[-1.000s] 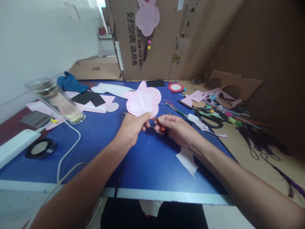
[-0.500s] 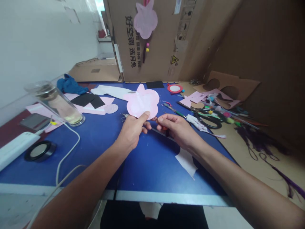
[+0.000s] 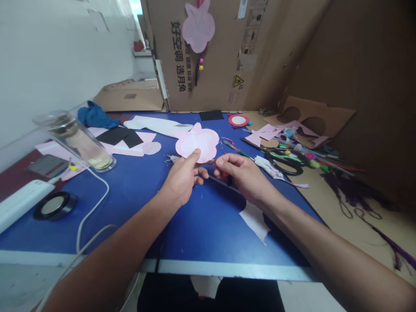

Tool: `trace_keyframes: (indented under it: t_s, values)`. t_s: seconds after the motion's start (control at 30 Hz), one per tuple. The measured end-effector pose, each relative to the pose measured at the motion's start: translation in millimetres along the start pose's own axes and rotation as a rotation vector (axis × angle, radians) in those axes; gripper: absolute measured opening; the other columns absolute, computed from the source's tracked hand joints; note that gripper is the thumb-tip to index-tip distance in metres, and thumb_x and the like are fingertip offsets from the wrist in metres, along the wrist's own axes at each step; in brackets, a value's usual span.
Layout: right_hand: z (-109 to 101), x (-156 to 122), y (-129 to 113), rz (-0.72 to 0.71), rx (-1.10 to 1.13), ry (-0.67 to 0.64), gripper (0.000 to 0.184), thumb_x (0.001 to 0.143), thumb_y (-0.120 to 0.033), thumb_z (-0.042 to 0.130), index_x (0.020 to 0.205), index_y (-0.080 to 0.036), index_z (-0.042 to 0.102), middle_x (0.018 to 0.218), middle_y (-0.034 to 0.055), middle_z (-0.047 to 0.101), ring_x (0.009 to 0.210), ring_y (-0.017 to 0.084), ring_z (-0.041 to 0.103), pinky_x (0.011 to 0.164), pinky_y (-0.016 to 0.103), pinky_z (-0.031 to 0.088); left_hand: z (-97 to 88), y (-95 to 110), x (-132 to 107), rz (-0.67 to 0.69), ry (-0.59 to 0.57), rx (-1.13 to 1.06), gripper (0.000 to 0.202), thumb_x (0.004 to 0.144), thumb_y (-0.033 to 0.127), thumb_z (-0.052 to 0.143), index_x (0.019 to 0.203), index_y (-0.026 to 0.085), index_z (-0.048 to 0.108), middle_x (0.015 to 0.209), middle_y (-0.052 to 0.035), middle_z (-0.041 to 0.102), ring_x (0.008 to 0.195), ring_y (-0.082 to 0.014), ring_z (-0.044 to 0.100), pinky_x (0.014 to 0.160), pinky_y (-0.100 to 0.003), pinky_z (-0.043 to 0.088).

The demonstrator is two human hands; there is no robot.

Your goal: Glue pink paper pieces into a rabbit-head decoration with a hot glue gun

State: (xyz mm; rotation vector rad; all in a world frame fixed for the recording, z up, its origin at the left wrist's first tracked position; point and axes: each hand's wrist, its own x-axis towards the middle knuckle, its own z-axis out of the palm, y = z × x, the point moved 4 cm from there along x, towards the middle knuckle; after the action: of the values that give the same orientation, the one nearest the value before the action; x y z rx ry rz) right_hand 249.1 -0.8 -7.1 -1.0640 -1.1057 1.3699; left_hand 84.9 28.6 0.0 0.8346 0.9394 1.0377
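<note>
A pink flower-shaped paper cutout [image 3: 203,141] with a paler middle is pinched by my left hand [image 3: 183,177], thumb on its top face and fingers beneath. At the cutout's lower right edge, my right hand [image 3: 235,169] has thumb and forefinger closed together on a thin dark reddish strand [image 3: 210,162], too small to make out well. Something orange shows under the right fingers. Over the table, a similar pink paper cutout [image 3: 199,28] hangs against the cardboard, with pink and yellow beads [image 3: 201,64] below it.
On the blue table [image 3: 208,234], a glass of liquid [image 3: 84,143], black tape roll [image 3: 55,206] and white power strip [image 3: 26,203] stand left. Scissors [image 3: 286,164], paper scraps [image 3: 276,132] and purple tassels [image 3: 354,190] lie right. A white paper piece [image 3: 255,221] lies near my right forearm.
The pink cutout has tilted flatter and its upper edge has dropped slightly. My left hand has turned a little with it; my right hand stays almost in place.
</note>
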Motion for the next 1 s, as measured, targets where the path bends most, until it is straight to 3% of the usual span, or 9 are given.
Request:
trace_keyframes:
  t_s: [0.23, 0.5, 0.83, 1.0]
  values:
    - [-3.3, 0.4, 1.2, -0.016, 0.014, 0.005, 0.037, 0.079, -0.054, 0.096, 0.084, -0.022, 0.078, 0.08, -0.0001, 0.074, 0.072, 0.014, 0.06, 0.07, 0.029, 0.043, -0.2, 0.0, 2.1, -0.082, -0.054, -0.057, 0.026, 0.109, 0.039, 0.064, 0.114, 0.014, 0.069, 0.1, -0.0131, 0.08, 0.053, -0.0112, 0.061, 0.044, -0.023, 0.038]
    - [-2.2, -1.9, 2.2, 0.072, -0.025, 0.063, 0.041, 0.073, -0.056, 0.097, 0.083, -0.021, 0.077, 0.08, 0.0006, 0.074, 0.069, 0.013, 0.059, 0.066, 0.028, 0.042, -1.7, -4.3, 2.5, -0.052, -0.025, -0.034, 0.032, 0.107, 0.046, 0.07, 0.116, 0.015, 0.066, 0.098, -0.0111, 0.078, 0.057, -0.0117, 0.062, 0.046, -0.023, 0.039]
    - [1.3, -1.4, 1.9, 0.032, -0.024, 0.061, 0.04, 0.075, -0.057, 0.094, 0.079, -0.021, 0.076, 0.076, 0.0006, 0.072, 0.067, 0.013, 0.057, 0.067, 0.03, 0.045, 3.3, -14.8, 2.4, -0.06, -0.021, -0.082, 0.035, 0.112, 0.05, 0.062, 0.119, 0.016, 0.065, 0.092, -0.0075, 0.075, 0.058, -0.0117, 0.063, 0.047, -0.024, 0.04]
    - [1.4, -0.6, 3.7, 0.035, -0.04, 0.045, 0.044, 0.076, -0.061, 0.094, 0.08, -0.021, 0.077, 0.074, 0.001, 0.072, 0.064, 0.013, 0.055, 0.065, 0.03, 0.044, 6.8, -15.6, 0.4, -0.047, -0.037, -0.092, 0.039, 0.109, 0.054, 0.068, 0.116, 0.015, 0.067, 0.087, -0.0078, 0.073, 0.06, -0.0128, 0.062, 0.05, -0.024, 0.042]
